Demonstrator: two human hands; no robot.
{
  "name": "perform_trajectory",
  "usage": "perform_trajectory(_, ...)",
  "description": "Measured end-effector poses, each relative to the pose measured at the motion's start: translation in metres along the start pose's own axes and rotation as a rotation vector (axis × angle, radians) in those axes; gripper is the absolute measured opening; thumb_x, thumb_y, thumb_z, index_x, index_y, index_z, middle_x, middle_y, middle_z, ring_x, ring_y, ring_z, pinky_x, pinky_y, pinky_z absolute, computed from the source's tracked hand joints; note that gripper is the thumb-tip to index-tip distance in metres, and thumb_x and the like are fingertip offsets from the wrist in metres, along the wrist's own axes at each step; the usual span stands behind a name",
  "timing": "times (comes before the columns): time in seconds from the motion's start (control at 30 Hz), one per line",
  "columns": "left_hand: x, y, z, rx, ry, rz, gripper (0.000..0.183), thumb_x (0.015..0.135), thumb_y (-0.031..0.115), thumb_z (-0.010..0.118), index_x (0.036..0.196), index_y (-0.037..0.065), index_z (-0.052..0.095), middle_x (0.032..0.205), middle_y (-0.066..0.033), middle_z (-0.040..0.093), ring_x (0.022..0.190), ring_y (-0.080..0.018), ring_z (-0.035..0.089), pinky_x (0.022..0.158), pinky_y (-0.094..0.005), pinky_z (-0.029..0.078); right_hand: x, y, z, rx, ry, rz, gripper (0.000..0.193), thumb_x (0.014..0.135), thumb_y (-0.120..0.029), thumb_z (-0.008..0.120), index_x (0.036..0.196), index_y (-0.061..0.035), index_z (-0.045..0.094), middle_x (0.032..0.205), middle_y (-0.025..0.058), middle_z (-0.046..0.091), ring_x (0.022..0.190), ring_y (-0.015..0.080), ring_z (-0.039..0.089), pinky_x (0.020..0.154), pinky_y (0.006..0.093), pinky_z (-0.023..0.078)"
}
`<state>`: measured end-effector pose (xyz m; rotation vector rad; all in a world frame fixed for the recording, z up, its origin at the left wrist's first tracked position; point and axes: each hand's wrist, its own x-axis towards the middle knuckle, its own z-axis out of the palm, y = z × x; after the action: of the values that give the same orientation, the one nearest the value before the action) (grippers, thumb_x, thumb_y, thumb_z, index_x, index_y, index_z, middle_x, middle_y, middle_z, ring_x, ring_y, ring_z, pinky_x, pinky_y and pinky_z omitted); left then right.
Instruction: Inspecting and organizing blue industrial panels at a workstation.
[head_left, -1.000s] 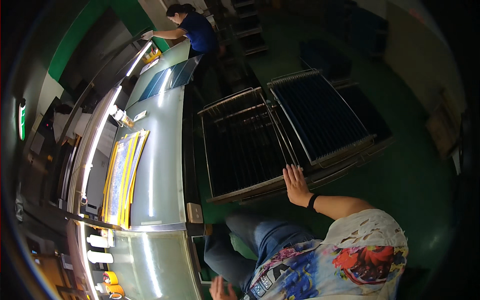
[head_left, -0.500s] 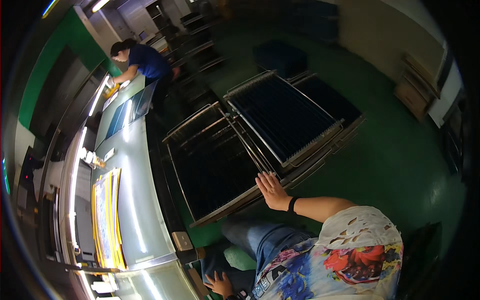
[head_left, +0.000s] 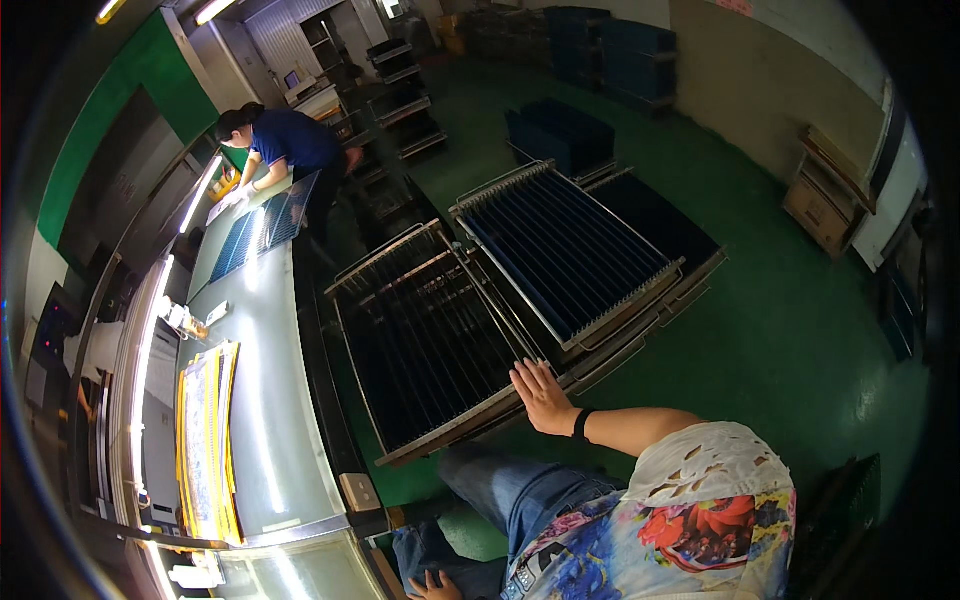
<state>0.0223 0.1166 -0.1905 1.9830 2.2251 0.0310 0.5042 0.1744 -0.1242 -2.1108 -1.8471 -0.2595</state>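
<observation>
My right hand (head_left: 543, 397) lies on the near corner of a metal-framed rack, fingers stretched out and close together, a black band on the wrist. It touches the frame where two racks meet. The left rack (head_left: 405, 452) is a dark, slotted metal frame. The right rack (head_left: 565, 250) stands higher and holds several dark blue panels in a row. At the lower edge, my left hand (head_left: 435, 586) is near my jeans with its fingers apart, holding nothing that I can see; the picture's edge cuts it off.
To the left runs a long lit bench (head_left: 275, 400) with yellow-edged sheets (head_left: 207, 440) and a blue panel (head_left: 262, 228). A person in dark blue (head_left: 290, 140) leans over its far end. Stacked blue panels (head_left: 560, 135) stand behind the racks; cardboard boxes (head_left: 822, 205) are at the right wall.
The picture is brighter and the view has shifted slightly. My right hand stays on the rack. My left hand now sits lower, partly out of the picture. The co-worker's arms have moved.
</observation>
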Motion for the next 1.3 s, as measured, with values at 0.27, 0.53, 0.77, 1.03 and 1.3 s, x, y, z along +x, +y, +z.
perform_trajectory(0.27, 0.000, -0.008, 0.021, -0.058, 0.107, 0.015, 0.040, 0.084, 0.052, 0.055, 0.114, 0.027, 0.066, 0.138, -0.0090, 0.044, 0.127, -0.0441, 0.031, 0.103, -0.0593, 0.026, 0.000, 0.001, -0.002, 0.024, -0.020, 0.010, 0.063, 0.080, -0.013, 0.049, 0.136, 0.0083, 0.029, 0.138, 0.0262, 0.032, 0.131, 0.0414, 0.027, 0.110, 0.0535, 0.017)
perform_trajectory(0.53, -0.007, -0.007, 0.012, -0.080, 0.026, -0.006, 0.039, 0.084, 0.051, 0.055, 0.113, 0.027, 0.065, 0.137, -0.0103, 0.044, 0.127, -0.0455, 0.030, 0.103, -0.0595, 0.027, 0.000, 0.001, -0.004, 0.001, -0.053, 0.004, 0.065, 0.080, -0.015, 0.050, 0.137, 0.0081, 0.028, 0.140, 0.0261, 0.030, 0.133, 0.0414, 0.024, 0.111, 0.0534, 0.014)
perform_trajectory(0.77, -0.008, 0.007, 0.004, 0.023, -0.006, -0.122, 0.039, 0.084, 0.051, 0.055, 0.113, 0.028, 0.065, 0.136, -0.0098, 0.045, 0.126, -0.0459, 0.029, 0.097, -0.0600, 0.033, 0.000, 0.003, 0.000, 0.004, -0.063, 0.014, 0.066, 0.080, -0.014, 0.049, 0.138, 0.0081, 0.026, 0.140, 0.0263, 0.029, 0.133, 0.0413, 0.024, 0.112, 0.0534, 0.013)
perform_trajectory(1.03, -0.007, 0.002, 0.006, 0.062, -0.002, -0.098, 0.037, 0.083, 0.050, 0.058, 0.110, 0.027, 0.066, 0.136, -0.0078, 0.045, 0.126, -0.0453, 0.031, 0.094, -0.0596, 0.037, 0.000, 0.000, -0.003, 0.014, -0.082, 0.023, 0.066, 0.080, -0.013, 0.050, 0.138, 0.0081, 0.026, 0.141, 0.0261, 0.029, 0.133, 0.0408, 0.023, 0.112, 0.0528, 0.013)
perform_trajectory(1.3, -0.012, 0.007, 0.005, -0.005, 0.059, -0.139, 0.040, 0.082, 0.054, 0.056, 0.113, 0.029, 0.065, 0.135, -0.0085, 0.047, 0.127, -0.0450, 0.030, 0.100, -0.0581, 0.032, 0.000, 0.001, -0.002, 0.008, -0.067, 0.021, 0.065, 0.081, -0.013, 0.048, 0.138, 0.0076, 0.026, 0.141, 0.0260, 0.029, 0.133, 0.0409, 0.024, 0.112, 0.0525, 0.014)
